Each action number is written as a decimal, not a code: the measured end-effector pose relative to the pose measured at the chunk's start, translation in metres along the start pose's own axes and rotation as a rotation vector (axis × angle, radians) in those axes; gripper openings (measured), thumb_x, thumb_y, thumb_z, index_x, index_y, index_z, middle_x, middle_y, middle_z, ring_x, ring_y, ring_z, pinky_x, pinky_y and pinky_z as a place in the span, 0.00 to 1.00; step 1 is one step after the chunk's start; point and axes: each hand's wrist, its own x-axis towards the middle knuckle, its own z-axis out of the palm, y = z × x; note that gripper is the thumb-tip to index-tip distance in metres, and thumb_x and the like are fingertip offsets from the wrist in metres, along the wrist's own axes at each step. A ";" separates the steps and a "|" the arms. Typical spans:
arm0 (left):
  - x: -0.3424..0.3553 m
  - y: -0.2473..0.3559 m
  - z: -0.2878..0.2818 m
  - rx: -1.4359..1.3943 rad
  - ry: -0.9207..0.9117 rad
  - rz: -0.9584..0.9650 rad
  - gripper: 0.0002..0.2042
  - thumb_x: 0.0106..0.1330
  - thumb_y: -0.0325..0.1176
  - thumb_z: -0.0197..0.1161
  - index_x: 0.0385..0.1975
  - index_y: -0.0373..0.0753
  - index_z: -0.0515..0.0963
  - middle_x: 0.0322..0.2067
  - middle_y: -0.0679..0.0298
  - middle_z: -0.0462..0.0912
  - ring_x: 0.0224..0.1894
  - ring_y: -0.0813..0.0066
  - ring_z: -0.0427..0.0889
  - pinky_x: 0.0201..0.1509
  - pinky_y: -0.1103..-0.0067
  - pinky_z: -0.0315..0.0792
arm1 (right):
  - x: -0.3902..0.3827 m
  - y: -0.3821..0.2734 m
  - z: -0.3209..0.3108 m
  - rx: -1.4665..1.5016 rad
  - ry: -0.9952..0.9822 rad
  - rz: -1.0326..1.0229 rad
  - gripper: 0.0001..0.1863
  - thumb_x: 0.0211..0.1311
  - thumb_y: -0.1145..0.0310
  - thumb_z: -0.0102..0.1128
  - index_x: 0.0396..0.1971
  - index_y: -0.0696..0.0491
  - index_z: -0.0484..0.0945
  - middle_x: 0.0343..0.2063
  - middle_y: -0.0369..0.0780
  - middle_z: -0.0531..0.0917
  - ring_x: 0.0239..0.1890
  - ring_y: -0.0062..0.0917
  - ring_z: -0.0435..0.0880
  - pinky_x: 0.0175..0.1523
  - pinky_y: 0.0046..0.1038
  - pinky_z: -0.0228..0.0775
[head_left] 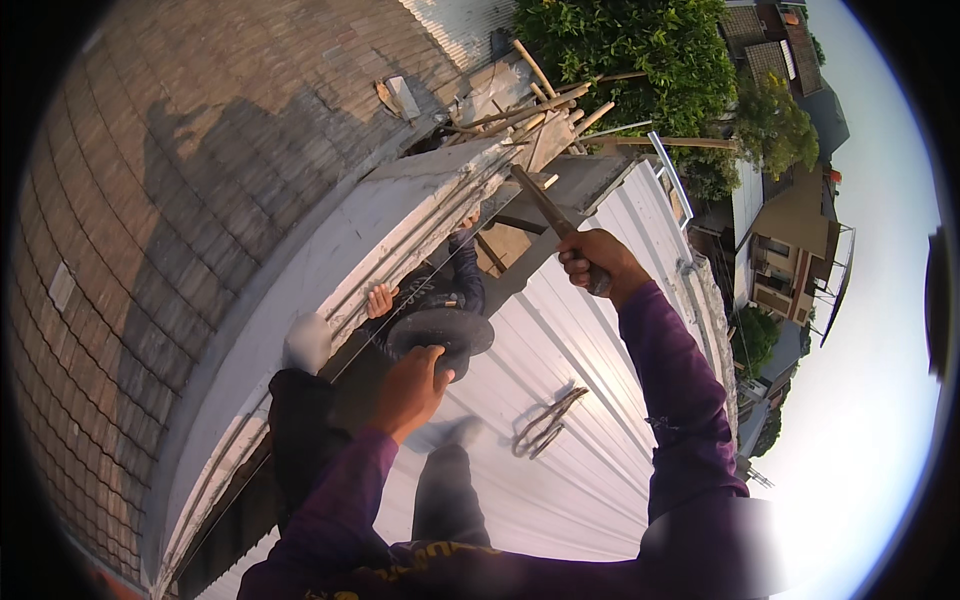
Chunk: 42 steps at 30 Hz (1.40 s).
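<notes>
My left hand (pixel 412 392) is closed at a round, wide-brimmed black hat (pixel 440 332), fingers pressed to its near side. Just beyond the hat a co-worker in dark clothing (pixel 462 275) stands low in the gap between wall and metal roofing. One of the co-worker's hands (pixel 381 300) rests on the wall's edge; the hat partly covers the body. My right hand (pixel 590 262), raised over the roofing, is wrapped round a stout brown wooden stick (pixel 540 203). The stick points up and left toward the wall's far end, and part of it shows below my fist.
My feet straddle the gap, one by the white concrete wall (pixel 340 240), one on the ribbed metal roofing (pixel 540 490). A loop of cord (pixel 545 425) lies on the sheets. Tiled roof (pixel 110 270) slopes at left. Bamboo poles (pixel 540 105) jut out at the far end, near a tree.
</notes>
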 end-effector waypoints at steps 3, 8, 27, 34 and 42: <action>-0.001 -0.003 0.000 0.001 -0.012 -0.017 0.20 0.72 0.40 0.65 0.56 0.33 0.76 0.52 0.47 0.83 0.55 0.50 0.83 0.58 0.63 0.76 | 0.004 -0.004 -0.001 -0.027 -0.027 0.003 0.04 0.69 0.76 0.56 0.35 0.58 0.71 0.23 0.34 0.74 0.17 0.13 0.69 0.18 0.19 0.59; -0.002 -0.002 -0.006 0.031 0.048 0.056 0.19 0.71 0.38 0.64 0.56 0.32 0.77 0.47 0.46 0.83 0.51 0.47 0.83 0.56 0.62 0.76 | 0.019 -0.001 -0.011 0.028 0.011 -0.003 0.03 0.69 0.76 0.56 0.36 0.57 0.71 0.22 0.33 0.73 0.16 0.12 0.70 0.17 0.17 0.59; 0.003 -0.005 0.005 -0.019 0.050 -0.026 0.20 0.72 0.39 0.66 0.58 0.34 0.75 0.50 0.48 0.83 0.54 0.50 0.83 0.57 0.63 0.76 | 0.005 0.012 0.012 0.049 0.036 -0.065 0.11 0.69 0.75 0.55 0.26 0.51 0.65 0.19 0.31 0.69 0.12 0.11 0.62 0.14 0.19 0.55; 0.025 0.017 -0.012 -0.160 0.018 -0.089 0.19 0.74 0.40 0.63 0.56 0.32 0.76 0.51 0.48 0.83 0.50 0.54 0.85 0.55 0.66 0.77 | 0.005 0.026 0.056 0.083 0.181 -0.078 0.10 0.65 0.75 0.56 0.23 0.54 0.69 0.17 0.33 0.70 0.14 0.16 0.65 0.18 0.24 0.59; 0.081 -0.009 -0.063 -0.576 0.467 -0.202 0.22 0.84 0.44 0.49 0.60 0.29 0.74 0.51 0.52 0.82 0.50 0.66 0.83 0.57 0.73 0.74 | 0.079 0.140 0.182 -0.055 0.521 -0.297 0.13 0.67 0.69 0.56 0.43 0.60 0.67 0.25 0.45 0.79 0.19 0.29 0.79 0.25 0.36 0.72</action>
